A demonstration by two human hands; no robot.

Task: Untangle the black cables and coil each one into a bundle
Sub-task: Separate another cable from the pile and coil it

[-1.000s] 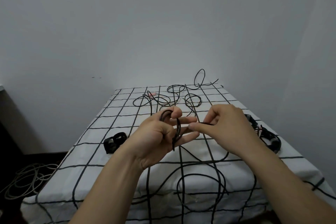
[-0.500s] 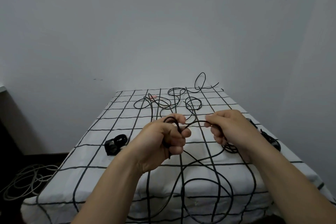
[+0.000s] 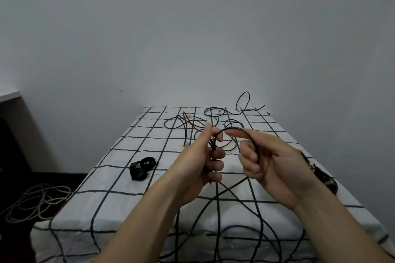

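My left hand (image 3: pixel 206 159) grips a small bunch of black cable loops above the middle of the table. My right hand (image 3: pixel 271 160) holds the same black cable (image 3: pixel 236 128), which arches from the left fist over the right index finger and down through the palm. Its loose length (image 3: pixel 230 190) hangs down to the cloth and trails over the near edge. A tangle of black cables (image 3: pixel 198 121) lies at the far end of the table. One coiled black bundle (image 3: pixel 142 167) rests at the left, another bundle (image 3: pixel 322 177) at the right edge behind my right wrist.
The table wears a white cloth with a black grid (image 3: pixel 119 179); its lines look much like cable. A pale cable pile (image 3: pixel 36 200) lies on the dark floor at the left. A grey wall stands right behind the table.
My right hand has risen and turned palm toward me, carrying the cable up into an arch toward the left fist. The left hand keeps its grip on the loops.
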